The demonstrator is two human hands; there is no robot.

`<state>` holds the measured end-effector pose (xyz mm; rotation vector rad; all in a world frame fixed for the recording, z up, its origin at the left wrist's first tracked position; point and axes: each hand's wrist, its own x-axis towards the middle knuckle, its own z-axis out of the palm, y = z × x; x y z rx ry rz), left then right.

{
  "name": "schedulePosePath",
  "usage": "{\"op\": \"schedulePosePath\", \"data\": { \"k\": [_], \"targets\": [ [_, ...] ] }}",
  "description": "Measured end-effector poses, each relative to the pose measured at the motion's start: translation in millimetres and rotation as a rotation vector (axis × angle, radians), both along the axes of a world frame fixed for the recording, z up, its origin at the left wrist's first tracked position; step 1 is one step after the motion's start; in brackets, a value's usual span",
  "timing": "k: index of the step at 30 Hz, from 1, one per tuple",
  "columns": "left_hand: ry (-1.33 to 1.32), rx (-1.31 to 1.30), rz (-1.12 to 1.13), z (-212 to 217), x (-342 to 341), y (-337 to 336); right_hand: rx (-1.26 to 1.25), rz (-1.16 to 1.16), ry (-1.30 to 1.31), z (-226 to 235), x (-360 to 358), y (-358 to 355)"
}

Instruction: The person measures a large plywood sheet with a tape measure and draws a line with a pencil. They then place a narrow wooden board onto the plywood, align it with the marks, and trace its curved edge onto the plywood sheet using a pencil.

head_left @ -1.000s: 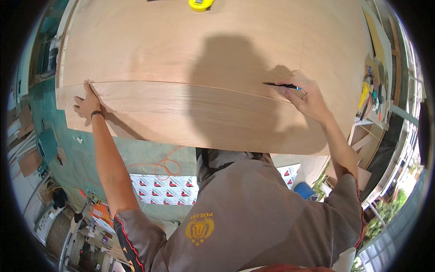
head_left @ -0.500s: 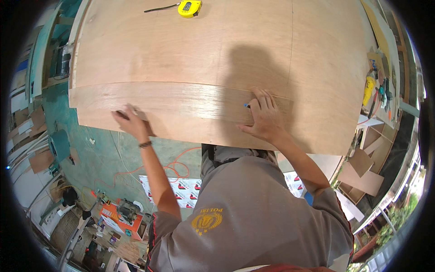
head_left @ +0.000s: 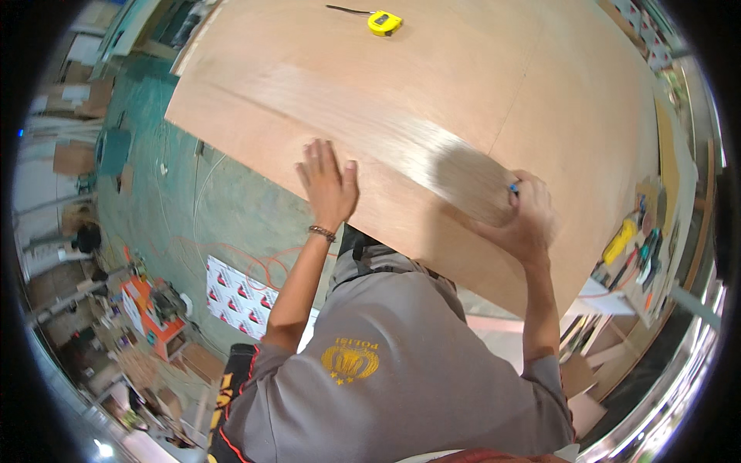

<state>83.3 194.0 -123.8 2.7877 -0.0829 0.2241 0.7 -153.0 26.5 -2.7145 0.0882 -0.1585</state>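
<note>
A large plywood sheet (head_left: pixel 309 69) lies before me. On it rests a long, thin wooden strip (head_left: pixel 401 139), slanting from upper left to lower right. My left hand (head_left: pixel 328 184) lies flat near the sheet's front edge, fingers spread and nothing in it. At the strip's right end is my right hand (head_left: pixel 531 220), slightly smeared, its thumb stretched along the strip's near edge. Its fingers are curled round a small blue-ended pen (head_left: pixel 513 188), most of which they hide. A yellow tape measure (head_left: pixel 384 23) with a dark strap sits at the far side.
Hand tools, among them a yellow-bodied power tool (head_left: pixel 620 241), lie on a surface at the right. To the left is a green floor (head_left: pixel 147 208) with an orange cord. An orange box (head_left: pixel 154 312) and wood offcuts stand lower left.
The view has turned, so the sheet and strip now slant. My left hand has come in from the left and lies flat. My right hand has moved to the strip's right end.
</note>
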Motion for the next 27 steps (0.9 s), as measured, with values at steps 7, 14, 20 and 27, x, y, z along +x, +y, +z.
{"op": "schedulePosePath", "data": {
  "k": [7, 14, 20, 27],
  "targets": [
    [-0.024, 0.085, -0.147, -16, -25, -57, -0.145, 0.081, -0.226, 48, -16, -92],
    [-0.018, 0.180, 0.114, -19, -54, -32, -0.135, 0.034, -0.206, 70, -9, -119],
    [0.002, -0.036, 0.522, -77, -123, 43, -0.164, 0.039, -0.179, 56, -10, -138],
    [1.139, -0.098, 0.704, -219, -436, 190, -0.100, 0.045, -0.087, 40, -11, -133]
  ]
}}
